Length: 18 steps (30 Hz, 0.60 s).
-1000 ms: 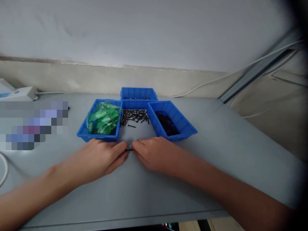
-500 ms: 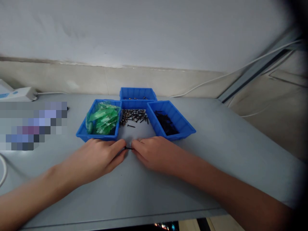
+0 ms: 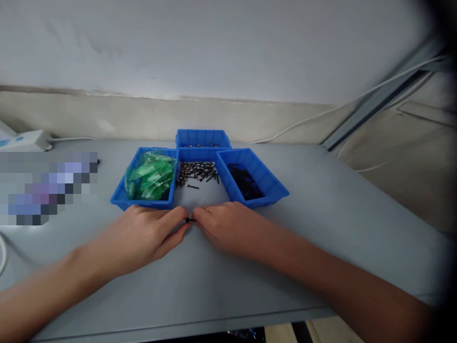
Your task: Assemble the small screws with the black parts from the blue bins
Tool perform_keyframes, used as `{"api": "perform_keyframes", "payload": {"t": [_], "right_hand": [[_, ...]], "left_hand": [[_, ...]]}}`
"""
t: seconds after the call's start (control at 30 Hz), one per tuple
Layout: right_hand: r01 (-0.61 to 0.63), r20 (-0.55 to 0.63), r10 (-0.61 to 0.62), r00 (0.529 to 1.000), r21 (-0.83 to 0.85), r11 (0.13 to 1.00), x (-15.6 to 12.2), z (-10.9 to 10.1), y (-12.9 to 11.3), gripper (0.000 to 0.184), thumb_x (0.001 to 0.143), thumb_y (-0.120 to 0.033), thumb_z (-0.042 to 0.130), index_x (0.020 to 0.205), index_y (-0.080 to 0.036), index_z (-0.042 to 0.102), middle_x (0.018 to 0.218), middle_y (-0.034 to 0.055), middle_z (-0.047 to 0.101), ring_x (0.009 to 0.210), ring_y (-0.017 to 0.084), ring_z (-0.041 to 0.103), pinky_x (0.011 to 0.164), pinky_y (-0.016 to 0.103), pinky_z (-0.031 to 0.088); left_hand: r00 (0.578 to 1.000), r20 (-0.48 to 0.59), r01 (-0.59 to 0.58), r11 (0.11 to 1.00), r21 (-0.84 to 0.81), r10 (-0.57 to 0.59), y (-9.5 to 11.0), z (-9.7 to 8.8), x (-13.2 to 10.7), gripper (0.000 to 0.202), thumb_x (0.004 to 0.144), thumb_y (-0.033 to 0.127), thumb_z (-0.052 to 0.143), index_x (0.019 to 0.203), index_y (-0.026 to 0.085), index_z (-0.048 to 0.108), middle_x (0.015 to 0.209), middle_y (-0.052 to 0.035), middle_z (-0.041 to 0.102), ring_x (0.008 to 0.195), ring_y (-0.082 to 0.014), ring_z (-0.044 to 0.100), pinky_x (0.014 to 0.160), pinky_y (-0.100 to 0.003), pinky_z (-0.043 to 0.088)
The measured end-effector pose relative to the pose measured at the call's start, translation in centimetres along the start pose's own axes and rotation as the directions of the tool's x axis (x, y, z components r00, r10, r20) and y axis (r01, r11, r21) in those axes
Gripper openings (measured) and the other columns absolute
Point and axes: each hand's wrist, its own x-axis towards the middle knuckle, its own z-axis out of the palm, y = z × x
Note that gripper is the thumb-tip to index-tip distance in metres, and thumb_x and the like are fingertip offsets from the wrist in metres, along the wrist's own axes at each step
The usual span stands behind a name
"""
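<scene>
My left hand [image 3: 143, 236] and my right hand [image 3: 228, 225] lie low on the grey table [image 3: 321, 224], fingertips meeting at a small black screw [image 3: 189, 220]. Both hands pinch that screw between them, fingers pressed together. Just beyond the hands lies a loose heap of dark screws [image 3: 198, 171] on the table, with one stray screw [image 3: 193, 186] nearer to me. A blue tray [image 3: 121, 197] with green plastic bags stands left of the heap. A second blue tray [image 3: 274, 188] with black screws stands to its right. A third blue tray [image 3: 202, 138] stands behind.
A white device [image 3: 24, 140] with a cable sits at the far left by the wall. A white cable [image 3: 321, 116] runs along the back right. The table's front edge [image 3: 178, 328] is close below my forearms.
The hands have crept slightly closer together around the screw; less of it shows between the fingertips. The view has shifted slightly.
</scene>
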Motion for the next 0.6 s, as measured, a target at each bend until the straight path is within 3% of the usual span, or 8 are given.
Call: {"api": "perform_keyframes", "payload": {"t": [0.47, 0.6], "right_hand": [[0.035, -0.003, -0.035, 0.999, 0.033, 0.999, 0.03, 0.38, 0.15, 0.011, 0.083, -0.013, 0.042, 0.084, -0.018, 0.052, 0.075, 0.0011, 0.062, 0.06, 0.014, 0.054, 0.05, 0.027, 0.032], [0.019, -0.006, -0.019, 1.0, 0.029, 0.999, 0.06, 0.4, 0.11, 0.011, 0.083, -0.014, 0.042, 0.084, -0.02, 0.051, 0.075, 0.0015, 0.062, 0.061, 0.014, 0.054, 0.05, 0.027, 0.032]], "left_hand": [[0.987, -0.032, -0.155, 0.988, 0.0, 0.155, 0.23, 0.05, 0.18, 0.02, 0.09, 0.022, 0.033, 0.077, 0.017, 0.047, 0.056, 0.0032, 0.052, 0.046, -0.0099, 0.048, 0.044, -0.025, 0.03], [0.989, -0.044, -0.139, 0.99, -0.014, 0.138, 0.23, 0.14, 0.19, 0.019, 0.089, 0.022, 0.033, 0.078, 0.017, 0.047, 0.056, 0.0031, 0.052, 0.047, -0.0099, 0.05, 0.045, -0.023, 0.031]]}}
